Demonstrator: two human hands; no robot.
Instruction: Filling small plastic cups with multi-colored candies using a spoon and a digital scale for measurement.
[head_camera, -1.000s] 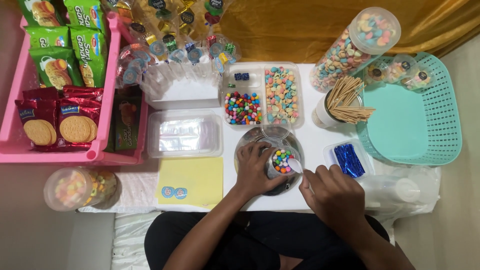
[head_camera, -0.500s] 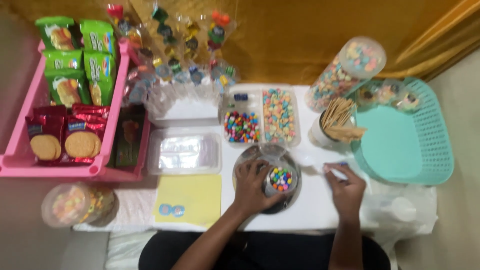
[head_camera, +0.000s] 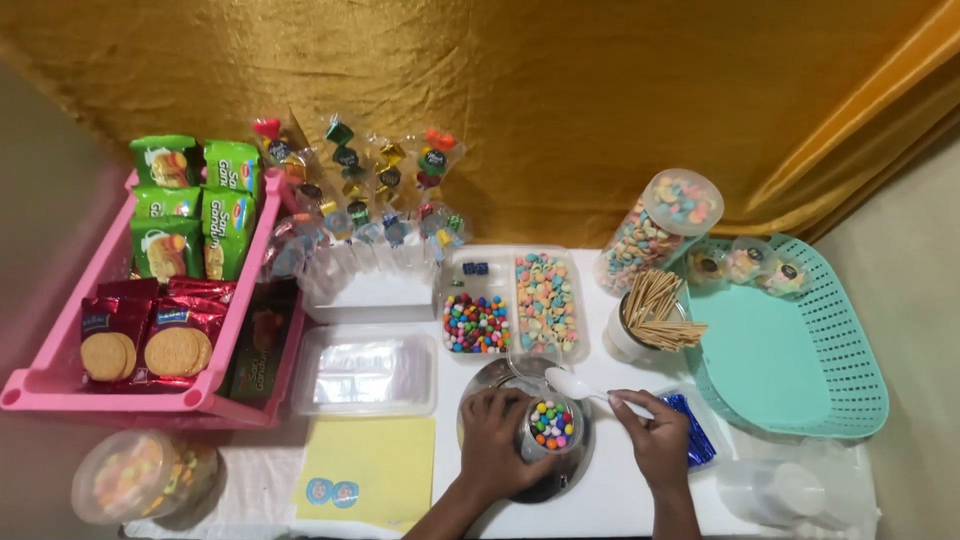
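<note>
Looking down from the head camera, the left hand (head_camera: 497, 440) is curled around a small clear cup (head_camera: 551, 428) and has it in a snug hold. The cup is nearly full of little round candies in many colours. It sits on a shiny metal plate (head_camera: 494, 376) on the white table (head_camera: 610, 500), right in front of the person.

The right hand (head_camera: 655, 440) is closed around the handle of a white plastic spoon (head_camera: 572, 385), pinching it with the fingers. The spoon bowl hangs just past the cup's rim, and I cannot tell if anything is in it.

The cup looks thin, light and a bit bendy, so a hard squeeze could pop candies out. Its smooth side is likely slippery. Holding it low, around the side, seems best, and that is where the left hand is. The candies are hard and round and would roll away fast. The spoon is light and stiff, and easy to hold by the far end of the handle.

Nearby are a clear tray (head_camera: 514, 304) of candies, a cup of wooden sticks (head_camera: 648, 320), a teal basket (head_camera: 830, 340) and a pink rack (head_camera: 60, 385) of biscuit packs.
</note>
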